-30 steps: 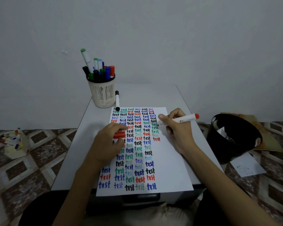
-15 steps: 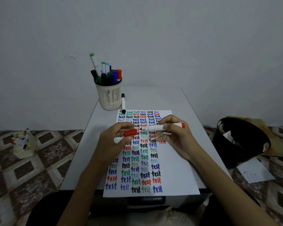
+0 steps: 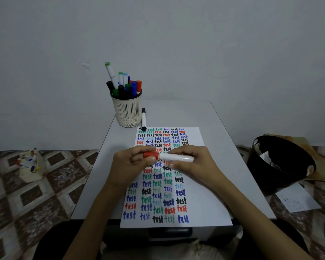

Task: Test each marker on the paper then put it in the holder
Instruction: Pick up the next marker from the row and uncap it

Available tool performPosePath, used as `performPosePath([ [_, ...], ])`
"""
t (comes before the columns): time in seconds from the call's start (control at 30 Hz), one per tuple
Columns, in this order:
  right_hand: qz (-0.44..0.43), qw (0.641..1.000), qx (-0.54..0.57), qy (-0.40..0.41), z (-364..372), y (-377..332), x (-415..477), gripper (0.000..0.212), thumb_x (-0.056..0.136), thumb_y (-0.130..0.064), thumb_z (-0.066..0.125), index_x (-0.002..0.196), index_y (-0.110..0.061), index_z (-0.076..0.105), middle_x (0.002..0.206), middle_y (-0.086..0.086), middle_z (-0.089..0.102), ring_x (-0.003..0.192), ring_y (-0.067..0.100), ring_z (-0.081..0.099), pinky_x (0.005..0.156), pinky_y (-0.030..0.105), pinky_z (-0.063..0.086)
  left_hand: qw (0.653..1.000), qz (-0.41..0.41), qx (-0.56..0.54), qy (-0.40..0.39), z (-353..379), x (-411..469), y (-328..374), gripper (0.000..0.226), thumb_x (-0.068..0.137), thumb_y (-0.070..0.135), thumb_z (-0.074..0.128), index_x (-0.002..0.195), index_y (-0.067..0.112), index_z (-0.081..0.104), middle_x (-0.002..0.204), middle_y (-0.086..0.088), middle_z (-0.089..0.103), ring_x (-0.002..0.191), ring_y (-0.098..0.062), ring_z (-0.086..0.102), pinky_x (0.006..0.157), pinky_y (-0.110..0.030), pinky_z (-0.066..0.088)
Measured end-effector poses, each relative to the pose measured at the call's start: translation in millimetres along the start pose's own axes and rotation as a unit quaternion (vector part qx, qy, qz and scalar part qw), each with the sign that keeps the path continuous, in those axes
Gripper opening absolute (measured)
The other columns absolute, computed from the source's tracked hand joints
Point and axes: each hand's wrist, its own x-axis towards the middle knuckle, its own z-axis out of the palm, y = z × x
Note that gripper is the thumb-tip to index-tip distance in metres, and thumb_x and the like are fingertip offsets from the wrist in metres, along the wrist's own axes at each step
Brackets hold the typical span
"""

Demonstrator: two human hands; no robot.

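Right at the centre, the left hand (image 3: pixel 128 162) pinches the red cap (image 3: pixel 150 154) of a red marker (image 3: pixel 174 157) between thumb and curled fingers. The right hand (image 3: pixel 191 164) has its fingers wrapped round the smooth white barrel, and cap and barrel meet with no visible gap. The marker's long axis runs side to side, nearly level, with the cap end pointing left and the far end dipping slightly to the right. It is held just above the middle of the paper (image 3: pixel 204 203), a white sheet overhanging the table's near edge and filled with columns of the word "test" in red, blue, green and black. Under the sheet is a small rectangular table (image 3: pixel 176 113) with a smooth, matte pale-grey top. At its far left stands the holder (image 3: pixel 128 113), a round cream plastic cup with slotted sides, crowded with upright capped markers. Just right of it a black-capped marker (image 3: pixel 143 119) lies pointing toward the person, its near end at the sheet's top edge. A plain grey wall rises behind. The floor (image 3: pixel 26 194) is tiled in brown-and-cream diamonds. On it sit a small box of markers (image 3: pixel 29 166) to the left and a round black bin (image 3: pixel 281 166) to the right, with a loose sheet (image 3: pixel 296 201) beside the bin.
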Motion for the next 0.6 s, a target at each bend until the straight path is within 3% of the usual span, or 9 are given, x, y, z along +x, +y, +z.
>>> performPosePath([
  [0.13, -0.129, 0.972, -0.198, 0.011, 5.1, 7.9, 2.2, 0.028, 0.081, -0.037, 0.073, 0.103, -0.020, 0.074, 0.084, -0.008, 0.073, 0.068, 0.009, 0.064, 0.058, 0.027, 0.050, 1.000, -0.006, 0.001, -0.016, 0.2, 2.4, -2.9, 0.023, 0.072, 0.012, 0.075, 0.095, 0.014, 0.071, 0.078, -0.014, 0.073, 0.072, -0.029, 0.071, 0.075, -0.034, 0.058],
  [0.23, -0.142, 0.950, -0.277, -0.023, 7.7, 7.3, 5.9, 0.028, 0.086, -0.044, 0.064, 0.104, -0.024, 0.073, 0.076, -0.009, 0.070, 0.061, 0.008, 0.059, 0.054, 0.030, 0.047, 0.999, 0.014, 0.030, -0.012, -2.5, 4.6, -5.6, 0.022, 0.070, 0.013, 0.079, 0.090, 0.018, 0.073, 0.081, -0.011, 0.073, 0.072, -0.029, 0.070, 0.073, -0.033, 0.058],
  [0.33, -0.117, 0.961, -0.246, -0.038, 9.8, 6.9, 9.1, 0.024, 0.088, -0.040, 0.065, 0.101, -0.022, 0.074, 0.069, -0.003, 0.069, 0.056, 0.012, 0.058, 0.052, 0.030, 0.046, 0.997, 0.057, 0.059, -0.007, -4.4, 5.4, -3.2, 0.024, 0.067, 0.032, 0.073, 0.089, 0.023, 0.073, 0.086, 0.005, 0.074, 0.078, -0.013, 0.070, 0.073, -0.025, 0.057],
  [0.5, -0.035, 0.991, -0.118, -0.052, 14.9, 0.4, 14.0, 0.007, 0.086, -0.026, 0.070, 0.089, -0.021, 0.074, 0.062, 0.000, 0.063, 0.051, 0.012, 0.052, 0.049, 0.024, 0.039, 0.990, 0.114, 0.085, 0.001, -7.7, 6.7, -4.3, 0.029, 0.072, 0.034, 0.067, 0.095, 0.017, 0.070, 0.089, 0.000, 0.072, 0.082, -0.012, 0.069, 0.073, -0.029, 0.058],
  [0.6, -0.032, 0.979, -0.186, -0.079, 9.3, -9.0, 24.4, 0.010, 0.086, -0.027, 0.070, 0.093, -0.021, 0.073, 0.070, -0.003, 0.068, 0.058, 0.010, 0.058, 0.055, 0.026, 0.042, 0.988, 0.119, 0.095, 0.027, -5.4, 6.2, -3.4, 0.027, 0.072, 0.032, 0.070, 0.096, 0.019, 0.070, 0.089, 0.001, 0.072, 0.079, -0.011, 0.069, 0.072, -0.030, 0.058],
])
